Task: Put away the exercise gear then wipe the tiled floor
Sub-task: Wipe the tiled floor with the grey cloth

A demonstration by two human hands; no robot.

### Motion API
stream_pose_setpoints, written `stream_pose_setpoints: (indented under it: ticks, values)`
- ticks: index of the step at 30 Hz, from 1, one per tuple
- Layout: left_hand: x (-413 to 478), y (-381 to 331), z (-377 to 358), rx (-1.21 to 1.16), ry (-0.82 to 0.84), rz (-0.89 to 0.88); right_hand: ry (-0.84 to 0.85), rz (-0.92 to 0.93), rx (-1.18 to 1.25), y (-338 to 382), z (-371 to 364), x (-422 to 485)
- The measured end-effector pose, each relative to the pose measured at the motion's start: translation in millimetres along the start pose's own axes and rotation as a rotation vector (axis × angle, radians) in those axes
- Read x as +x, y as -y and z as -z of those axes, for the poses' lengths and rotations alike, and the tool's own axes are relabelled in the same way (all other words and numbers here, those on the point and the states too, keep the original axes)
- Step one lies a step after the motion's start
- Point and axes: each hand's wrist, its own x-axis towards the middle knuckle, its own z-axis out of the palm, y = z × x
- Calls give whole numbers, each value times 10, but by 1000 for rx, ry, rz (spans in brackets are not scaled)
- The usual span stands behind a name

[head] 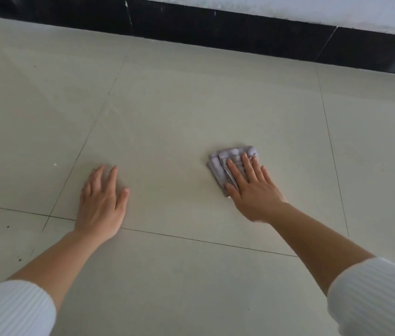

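Wiping stage of the task; no exercise gear is in view. Far left of the cloth [230,155] and nearer the camera, a few dark specks [8,226] dot the tiled floor [191,100], and a white speck [55,164] lies about level with the cloth. Well left of the cloth, the left grip [102,204] lies flat on a bare tile with its fingers straight and slightly spread, holding nothing. It probably serves as a prop for the body. The cloth, grey and folded into a small pad, sits on the floor well short of the black skirting [216,27] beyond it. The right grip [252,187] covers the cloth's near right part, palm down and fingers straight, pressing the cloth rather than clasping it. To do the step well, spread the pressure through the whole palm so the pad does not unfold. Sweep in overlapping passes from the cloth's present spot leftward toward the specks. Shift the propping hand off each tile before wiping it, and turn the pad to a clean face once it is soiled.
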Motion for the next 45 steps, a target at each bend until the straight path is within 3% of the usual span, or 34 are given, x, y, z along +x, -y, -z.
stream_pose_setpoints:
  ticks: [9,18,28,31,35,38,45]
  values:
    - [635,37,-73,32,-77,-183,-62,-207,128,-155,329,964]
    - [622,55,-45,20,-48,-155,-72,-358,193,138,673,1848]
    - [655,61,-37,7,-29,-122,-32,-29,134,1403,793,2276]
    - [669,51,-27,3,-29,-130,24,148,67,1769,755,2243]
    - [667,63,-31,-2,-27,-123,27,300,-3,1844,668,2044]
    - [663,59,-36,-8,-27,-127,-9,192,22,1442,611,1818]
    - [680,49,-41,7,6,-128,17,-287,181,819,359,899]
